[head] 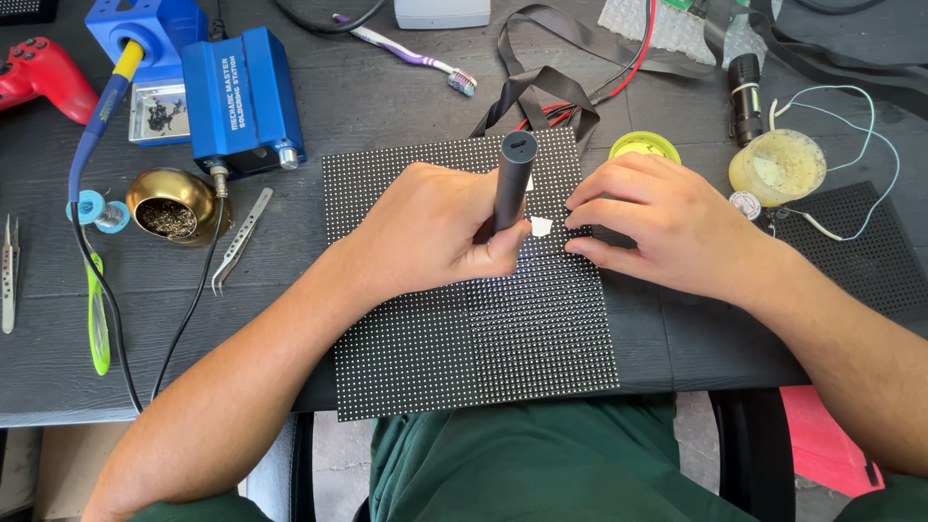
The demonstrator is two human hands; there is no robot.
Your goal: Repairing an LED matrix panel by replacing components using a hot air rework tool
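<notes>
Both forearms are bare from elbow to wrist, with no watch, ring or glove on the left hand (440, 232) or right hand (667, 227). Dark green clothing (541, 464) covers the lap, with green sleeve edges at the lower corners.

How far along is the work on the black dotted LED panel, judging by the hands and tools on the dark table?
Done: nothing finished can be read off the black dotted LED panel. In hand: the left hand holds a dark cylindrical pen-shaped tool upright, tip on the panel beside a small white patch; the right hand rests its fingertips beside it. Left: the blue-handled soldering iron sits parked in its holder, and the metal tweezers lie untouched.
</notes>
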